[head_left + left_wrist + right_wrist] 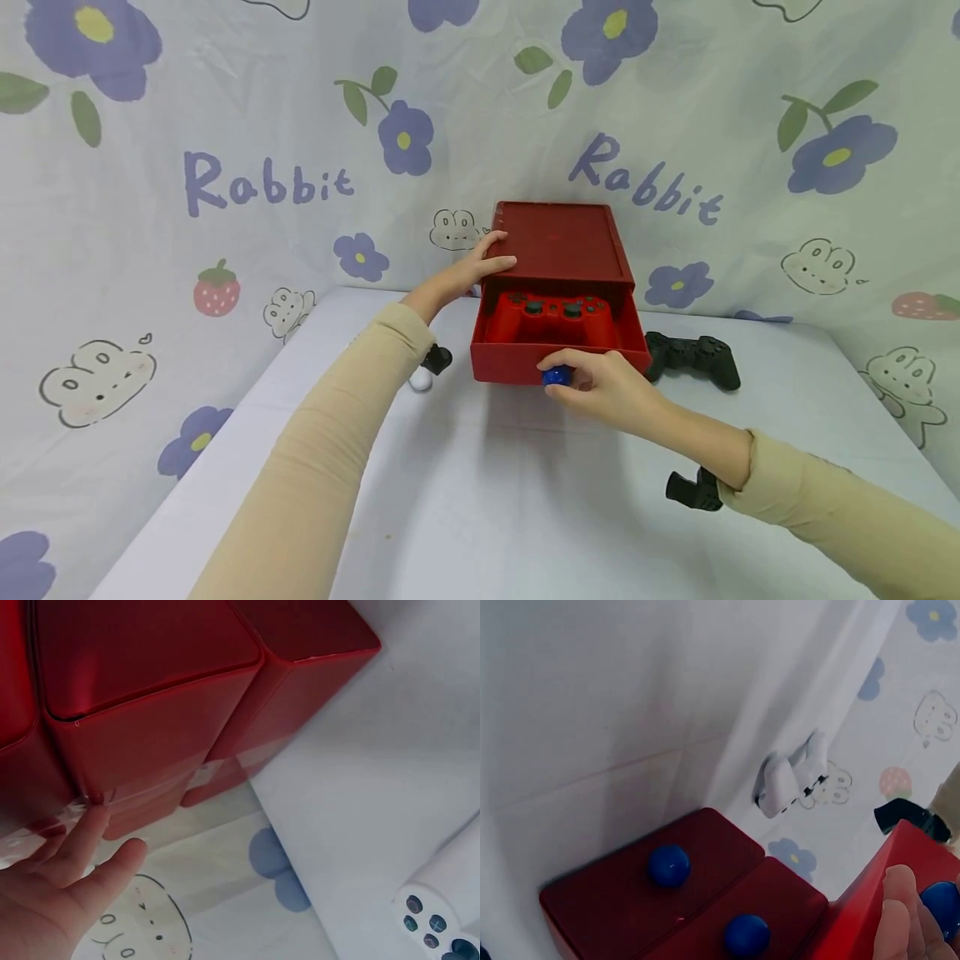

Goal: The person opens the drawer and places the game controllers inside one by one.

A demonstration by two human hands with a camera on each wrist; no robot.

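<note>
A red drawer cabinet (558, 242) stands at the back of the table, its top drawer (506, 364) pulled out. Inside that drawer sits a red game controller (555, 312). My right hand (611, 383) pinches the blue round knob (556, 377) on the drawer front. In the right wrist view, its fingers curl beside the same knob (941, 906). My left hand (474, 265) rests at the upper left edge of the cabinet with fingers extended. The left wrist view shows that hand (64, 889) with its fingertips against the cabinet's red side (150, 750).
A black game controller (692, 360) lies just right of the cabinet. To the left, a white controller (791, 780) is on the table, mostly hidden by the sleeve in the head view. Lower drawers carry blue knobs (669, 865). A patterned curtain (262, 100) hangs behind.
</note>
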